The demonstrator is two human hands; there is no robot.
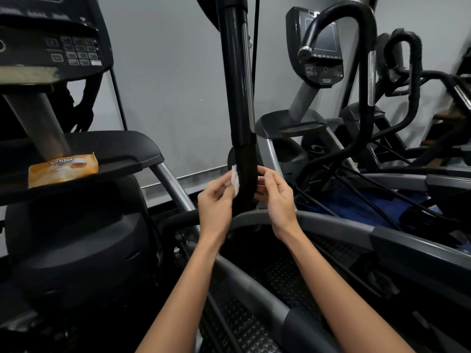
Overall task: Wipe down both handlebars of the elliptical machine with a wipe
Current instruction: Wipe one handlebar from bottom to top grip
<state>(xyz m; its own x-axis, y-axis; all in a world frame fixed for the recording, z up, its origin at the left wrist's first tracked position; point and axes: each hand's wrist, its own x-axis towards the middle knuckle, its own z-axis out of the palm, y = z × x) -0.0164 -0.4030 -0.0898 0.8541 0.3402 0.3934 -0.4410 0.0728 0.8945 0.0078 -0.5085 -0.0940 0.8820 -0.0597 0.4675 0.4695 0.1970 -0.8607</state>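
Note:
A tall black handlebar (238, 80) of the elliptical rises through the middle of the view. Low on it, my left hand (216, 197) pinches a small white wipe (235, 179) against the bar's left side. My right hand (276, 197) is on the bar's right side at the same height, fingers curled around the bar from behind. The far side of the wipe is hidden by the bar. The upper end of the handlebar runs out of the frame.
An orange pack of wipes (63, 169) lies on the black console shelf (132, 154) at left, below the control panel (74, 50). A second elliptical with a console (321, 44) and curved handlebars (367, 34) stands at right. Foot pedals and rails lie below.

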